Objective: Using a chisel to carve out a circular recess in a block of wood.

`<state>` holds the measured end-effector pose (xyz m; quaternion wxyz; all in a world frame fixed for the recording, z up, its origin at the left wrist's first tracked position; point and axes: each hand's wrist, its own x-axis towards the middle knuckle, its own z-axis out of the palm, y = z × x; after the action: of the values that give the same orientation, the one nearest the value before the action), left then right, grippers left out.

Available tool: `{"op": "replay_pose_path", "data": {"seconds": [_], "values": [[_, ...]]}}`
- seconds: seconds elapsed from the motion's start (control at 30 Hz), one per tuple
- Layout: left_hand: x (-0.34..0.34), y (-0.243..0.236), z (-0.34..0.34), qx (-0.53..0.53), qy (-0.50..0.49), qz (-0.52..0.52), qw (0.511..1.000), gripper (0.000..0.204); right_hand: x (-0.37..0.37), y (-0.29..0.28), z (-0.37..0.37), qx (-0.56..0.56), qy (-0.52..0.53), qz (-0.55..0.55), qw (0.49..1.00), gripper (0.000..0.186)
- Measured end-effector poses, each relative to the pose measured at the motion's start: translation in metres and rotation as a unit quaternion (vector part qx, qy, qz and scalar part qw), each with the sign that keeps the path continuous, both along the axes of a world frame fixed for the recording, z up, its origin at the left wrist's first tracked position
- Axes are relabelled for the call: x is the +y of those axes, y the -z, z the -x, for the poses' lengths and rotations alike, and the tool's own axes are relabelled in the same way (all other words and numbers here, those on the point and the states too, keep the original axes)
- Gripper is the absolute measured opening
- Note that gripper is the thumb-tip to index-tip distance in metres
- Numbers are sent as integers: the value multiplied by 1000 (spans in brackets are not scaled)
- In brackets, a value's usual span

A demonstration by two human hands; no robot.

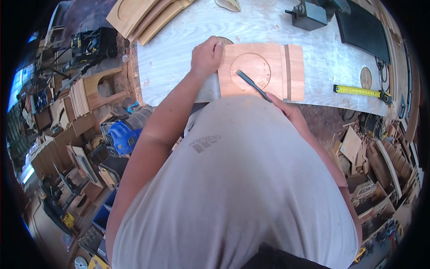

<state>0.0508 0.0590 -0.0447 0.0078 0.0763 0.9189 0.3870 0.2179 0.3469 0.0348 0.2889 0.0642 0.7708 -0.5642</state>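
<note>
A pale reddish wooden board (255,51) lies at the table's near edge, with a circle cut shallowly into its face and a raised strip crossing its right part. My left hand (207,57) is closed at the board's upper left corner, thumb along the edge; the fingers' undersides are hidden. In my right hand (289,112), low at the board's near edge, is a dark flat-bladed chisel (251,83). Its tip lies over the left part of the circle. My shirt partly hides the right hand and the board's near edge.
The pale table (174,67) carries stacked shaped wood pieces (150,18) at far left. A yellow tape measure (358,91) lies extended at right. A grey metal machine (309,17) and a dark flat panel (363,31) stand farther back. Wood offcuts (354,148) crowd the right side.
</note>
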Motion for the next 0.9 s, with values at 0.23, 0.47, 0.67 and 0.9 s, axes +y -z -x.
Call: {"op": "replay_pose_path", "data": {"seconds": [0.23, 0.47, 0.67, 0.9], "values": [[-1, 0, 3, 12, -3, 9, 1000, 23, 2, 10, 1, -91, 29, 48, 994, 39], [1, 2, 0, 7, -5, 6, 1000, 23, -3, 2, 2, -27, 5, -7, 1000, 41], [0, 0, -1, -2, -3, 20, 1000, 23, -1, 9, 0, -48, 9, -15, 999, 42], [-2, -1, 2, 0, 4, 9, 1000, 22, -6, 5, 4, -13, 39, 16, 999, 43]]}}
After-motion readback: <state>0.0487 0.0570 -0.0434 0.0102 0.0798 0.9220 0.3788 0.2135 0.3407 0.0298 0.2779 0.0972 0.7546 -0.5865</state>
